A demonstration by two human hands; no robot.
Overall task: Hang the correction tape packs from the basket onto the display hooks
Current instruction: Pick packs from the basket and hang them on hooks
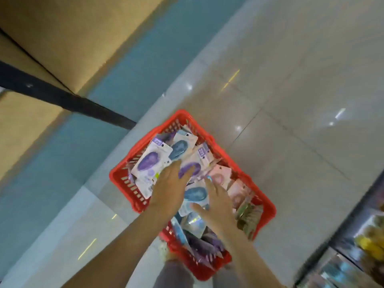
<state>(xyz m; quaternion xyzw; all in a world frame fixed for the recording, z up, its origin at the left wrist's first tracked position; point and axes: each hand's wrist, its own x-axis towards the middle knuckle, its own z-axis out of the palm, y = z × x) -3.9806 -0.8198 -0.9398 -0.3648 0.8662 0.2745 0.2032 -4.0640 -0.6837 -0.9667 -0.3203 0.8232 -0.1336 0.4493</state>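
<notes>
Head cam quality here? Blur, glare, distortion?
Head view: motion blur throughout, worst on the shelf goods lower right; light streaks glare on the glossy floor; wide-angle tilt skews the tile lines; packs in the red basket readable by colour only; left hand, right hand soft-edged.

The left hand (169, 190) and right hand (216, 206) are bare. The left forearm (124, 242) and right forearm (249, 256) are uncovered down to the lower edge of the view. One right fingertip seems to carry a pale blue nail (209, 178), though it is blurred. Between the arms shows a trouser leg (176, 275) of greyish-mauve cloth and a pale shoe (165, 251), too blurred for detail.
</notes>
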